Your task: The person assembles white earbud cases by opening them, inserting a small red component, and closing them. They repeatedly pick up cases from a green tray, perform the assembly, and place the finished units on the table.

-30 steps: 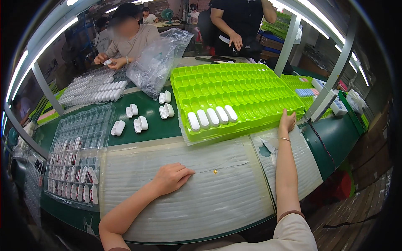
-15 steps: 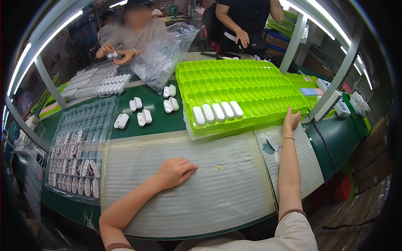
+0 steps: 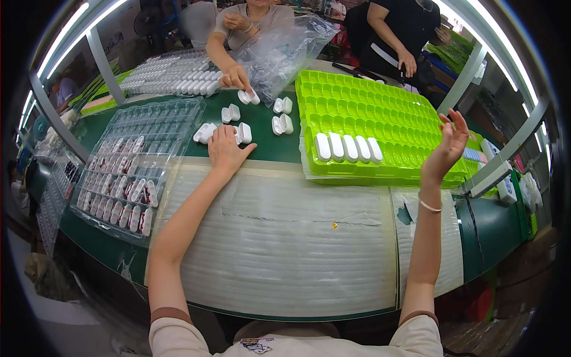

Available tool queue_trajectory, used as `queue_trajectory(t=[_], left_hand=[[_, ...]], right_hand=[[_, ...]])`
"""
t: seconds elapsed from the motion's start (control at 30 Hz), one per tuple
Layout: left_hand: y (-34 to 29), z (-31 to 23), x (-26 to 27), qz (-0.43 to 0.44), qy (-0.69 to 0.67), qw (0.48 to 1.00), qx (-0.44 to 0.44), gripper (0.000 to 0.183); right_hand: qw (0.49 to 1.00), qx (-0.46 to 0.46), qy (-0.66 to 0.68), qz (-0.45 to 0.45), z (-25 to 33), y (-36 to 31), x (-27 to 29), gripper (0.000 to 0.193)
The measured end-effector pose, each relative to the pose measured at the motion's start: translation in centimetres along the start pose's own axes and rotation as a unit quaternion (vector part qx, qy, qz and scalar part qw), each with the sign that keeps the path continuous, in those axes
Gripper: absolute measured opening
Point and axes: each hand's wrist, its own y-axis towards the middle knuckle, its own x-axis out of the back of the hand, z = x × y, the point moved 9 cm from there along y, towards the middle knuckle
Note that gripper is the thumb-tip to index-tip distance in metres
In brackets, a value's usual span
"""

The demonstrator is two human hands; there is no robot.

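Observation:
My left hand [image 3: 225, 147] is palm-down over the near white, lidded earbud cases on the green table. Its fingers stretch toward a flipped-open case [image 3: 243, 133], with the thumb spread out to the right. Another white case [image 3: 204, 132] lies at its left, partly covered by the fingers. My right hand [image 3: 445, 149] is raised, empty, with its fingers apart, in front of the right end of the lime-green tray [image 3: 392, 171]. Several closed white cases [image 3: 350, 148] stand in a row in that tray's front left pockets; most other pockets hold nothing.
A clear blister tray [image 3: 184, 119] with several white-and-red parts lies at the left. A co-worker's hand [image 3: 237, 77] holds a white case [image 3: 248, 96] across the table, beside a clear plastic bag [image 3: 291, 47]. A metal post [image 3: 491, 177] rises at the right.
My left hand has moved forward from the white mat to the cases. My right hand has lifted off the green tray's edge. The co-worker's hand has lowered a case toward the table.

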Motion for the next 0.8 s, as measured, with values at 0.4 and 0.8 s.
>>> queue_trajectory(t=[0.4, 0.8], left_hand=[[-4.9, -6.4, 5.4, 0.082, -0.248, 0.949, -0.177, 0.031], [-1.6, 8.7, 11.1, 0.089, -0.189, 0.978, 0.016, 0.025]], right_hand=[[0.735, -0.470, 0.220, 0.436, 0.7, -26.8, -15.3, 0.064], [0.726, -0.372, 0.166, 0.554, 2.6, -28.4, -15.4, 0.033]])
